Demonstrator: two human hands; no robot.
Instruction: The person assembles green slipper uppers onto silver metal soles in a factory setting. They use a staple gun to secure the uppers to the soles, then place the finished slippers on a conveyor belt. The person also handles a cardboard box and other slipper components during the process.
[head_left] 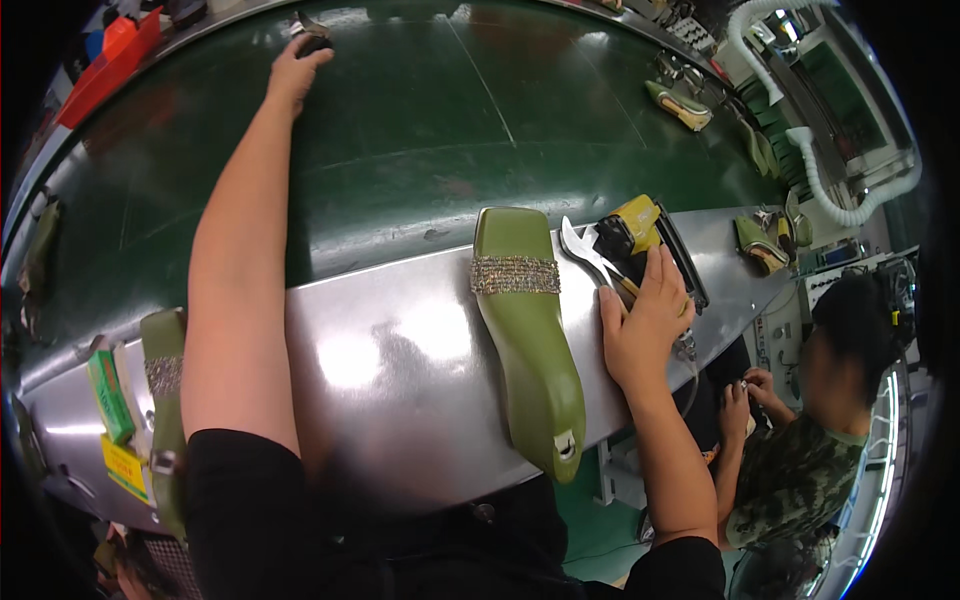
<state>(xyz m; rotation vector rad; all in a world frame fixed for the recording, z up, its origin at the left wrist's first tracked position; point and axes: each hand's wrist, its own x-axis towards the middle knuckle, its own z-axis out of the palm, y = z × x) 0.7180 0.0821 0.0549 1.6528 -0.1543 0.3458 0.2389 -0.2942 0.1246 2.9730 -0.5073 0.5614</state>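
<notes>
A green shoe last (pixel 540 370) with a glittering beaded strap (pixel 515 275) around its forefoot lies on the metal bench. My right hand (pixel 648 325) is just to its right, fingers stretched out and thumb apart, over the handles of lasting pincers (pixel 585 250). Beyond its fingertips rests a yellow-and-black tool (pixel 635 222), perhaps a staple gun. My left arm reaches far across the green surface. There my left hand (pixel 295 72) closes on a small dark, partly shiny object (pixel 312 40), too small to name.
Another strapped green last (pixel 165 375) is at left, beside a green box (pixel 112 395) and yellow packet (pixel 125 465). Green shoe parts (pixel 680 105) lie far right, more (pixel 762 243) at the bench's right end. A red bin (pixel 110 65) stands far left. A co-worker (pixel 810 450) works at right.
</notes>
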